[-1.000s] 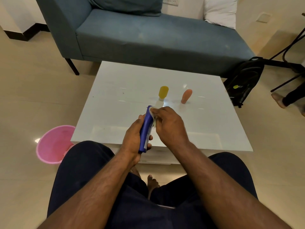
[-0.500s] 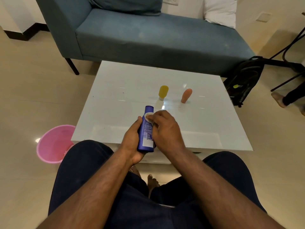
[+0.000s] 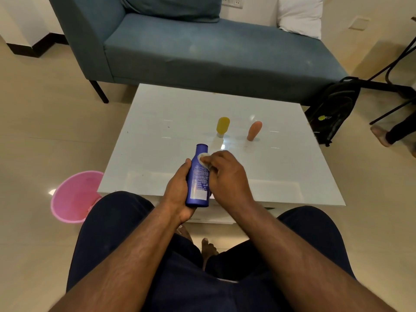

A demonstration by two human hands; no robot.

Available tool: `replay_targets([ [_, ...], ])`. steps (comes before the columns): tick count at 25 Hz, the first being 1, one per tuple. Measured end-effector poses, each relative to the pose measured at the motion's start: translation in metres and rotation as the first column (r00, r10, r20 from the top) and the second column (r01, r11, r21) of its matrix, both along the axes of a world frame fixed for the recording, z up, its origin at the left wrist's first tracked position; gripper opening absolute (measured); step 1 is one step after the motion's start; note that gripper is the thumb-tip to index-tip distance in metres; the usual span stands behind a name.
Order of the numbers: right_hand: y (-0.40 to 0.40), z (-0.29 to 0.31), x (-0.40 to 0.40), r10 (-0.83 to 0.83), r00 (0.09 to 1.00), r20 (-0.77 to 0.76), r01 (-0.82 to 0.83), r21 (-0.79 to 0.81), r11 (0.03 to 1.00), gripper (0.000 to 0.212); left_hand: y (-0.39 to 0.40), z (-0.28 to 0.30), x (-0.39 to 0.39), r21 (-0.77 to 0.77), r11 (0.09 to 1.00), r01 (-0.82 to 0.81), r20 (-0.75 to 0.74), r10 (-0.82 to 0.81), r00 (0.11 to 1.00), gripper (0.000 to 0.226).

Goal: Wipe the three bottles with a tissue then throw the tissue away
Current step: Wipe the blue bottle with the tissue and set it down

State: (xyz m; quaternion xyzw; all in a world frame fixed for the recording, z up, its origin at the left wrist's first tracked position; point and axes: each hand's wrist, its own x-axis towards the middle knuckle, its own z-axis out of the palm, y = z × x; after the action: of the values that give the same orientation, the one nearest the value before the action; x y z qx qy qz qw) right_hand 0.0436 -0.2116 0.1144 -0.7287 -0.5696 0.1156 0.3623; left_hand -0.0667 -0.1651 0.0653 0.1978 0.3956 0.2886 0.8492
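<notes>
Glossy white bench (image 3: 157, 122) by the blue sofa (image 3: 202, 52): left hand (image 3: 177, 192) wraps the dark blue plastic bottle (image 3: 199, 176), right hand (image 3: 225, 174) pinches the white tissue (image 3: 203, 159) near its neck. I'd rotate the bottle, wiping downward.

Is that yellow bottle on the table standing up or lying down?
Standing, upside down it seems: the yellow bottle rests on its pale cap end on the white table, body rising above.

3 bottles — 1 blue (image 3: 199, 176), 1 yellow (image 3: 222, 125), 1 orange (image 3: 254, 130) — 1 tissue (image 3: 203, 159), 1 pink bin (image 3: 75, 195).
</notes>
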Motion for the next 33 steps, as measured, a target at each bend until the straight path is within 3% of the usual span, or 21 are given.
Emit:
replay_targets([
  [6, -0.035, -0.014, -0.022, 0.073, 0.997, -0.031, -0.072, 0.019, 0.997, 0.022, 0.011, -0.002, -0.006, -0.041, 0.997, -0.067, 0.035, 0.068, 0.997, 0.050],
  [11, -0.008, -0.003, -0.008, -0.020, 1.000, 0.002, 0.020, -0.073, 0.997, 0.024, 0.003, -0.002, -0.001, -0.046, 0.998, -0.044, -0.018, 0.043, 0.999, 0.042],
  [14, -0.025, -0.007, -0.028, 0.080, 0.996, 0.047, -0.077, -0.063, 0.995, 0.025, 0.009, -0.001, -0.007, -0.134, 0.990, -0.038, 0.085, 0.049, 0.995, 0.052],
  [17, -0.043, -0.010, -0.036, 0.166, 0.983, 0.081, -0.163, -0.038, 0.986, 0.031, 0.014, -0.002, -0.007, -0.185, 0.981, -0.060, 0.095, 0.078, 0.992, 0.060],
  [22, -0.042, -0.011, -0.024, 0.077, 0.997, 0.030, -0.077, -0.019, 0.997, 0.025, 0.014, -0.003, -0.004, -0.235, 0.957, -0.170, 0.056, 0.188, 0.981, 0.051],
  [29, -0.045, -0.025, -0.035, 0.183, 0.956, 0.231, -0.215, 0.124, 0.969, 0.024, 0.016, -0.005, -0.007, -0.289, 0.923, -0.254, 0.010, 0.269, 0.963, 0.052],
  [33, -0.046, -0.030, -0.026, 0.146, 0.949, 0.280, -0.185, 0.120, 0.975, 0.021, 0.015, -0.002, -0.007, -0.304, 0.914, -0.267, 0.008, 0.283, 0.959, 0.049],
])
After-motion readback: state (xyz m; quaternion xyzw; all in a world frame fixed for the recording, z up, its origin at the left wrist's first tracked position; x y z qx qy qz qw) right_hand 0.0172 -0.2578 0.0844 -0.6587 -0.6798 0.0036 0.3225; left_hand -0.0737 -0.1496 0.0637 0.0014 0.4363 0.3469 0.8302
